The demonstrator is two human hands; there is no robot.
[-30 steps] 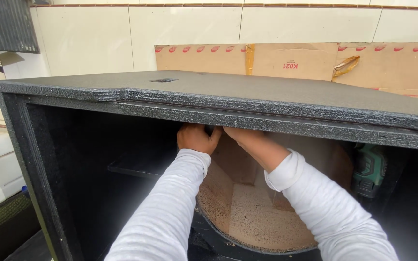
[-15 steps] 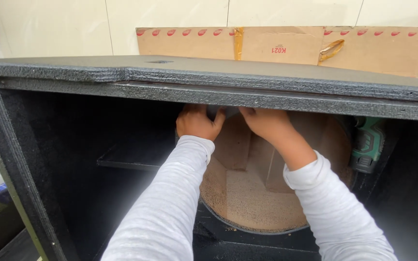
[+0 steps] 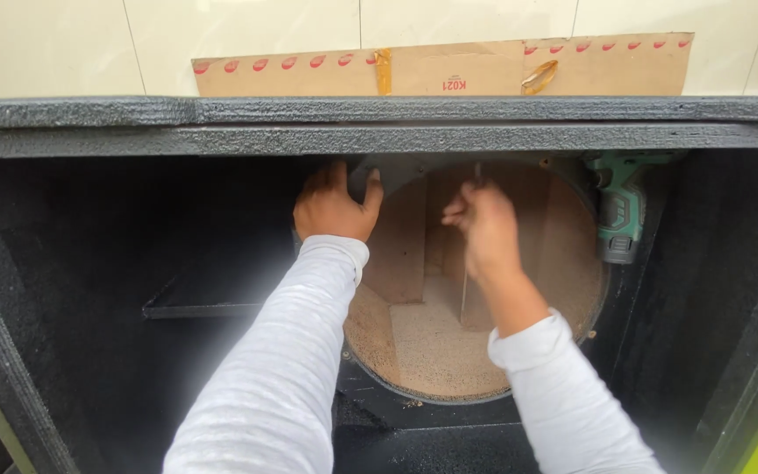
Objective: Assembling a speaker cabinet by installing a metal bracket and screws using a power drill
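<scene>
Head view shows both arms in white sleeves reaching into a big black cabinet [image 3: 63, 290] that lies open toward the camera. The left hand [image 3: 333, 209] is spread flat, fingers up, pressing against a dark plate [image 3: 396, 171] at the top edge of the round hole [image 3: 449, 351] cut in the inner panel. The right hand [image 3: 482, 230] is closed in a loose fist around something thin; it looks like a slim rod or tool shaft [image 3: 477, 174] poking up from the knuckles, though the shadow under the lip makes it hard to be sure.

To do this well, the left palm should keep the plate hard against the panel so it cannot slide, while the right hand works straight and square, not at a slant, with the wrist clear of the hole's rim.

Just right of the hole a green cordless drill [image 3: 618, 211] rests upright inside the cabinet, well within reach. Through the hole pale raw board shows, with a bare wooden divider standing in it. The cabinet's skin is rough black textured coating, and its thick top edge [image 3: 379, 123] runs across the frame. Behind it a flat strip of brown cardboard [image 3: 449, 70] leans on a wall of cream tiles [image 3: 63, 44].
</scene>
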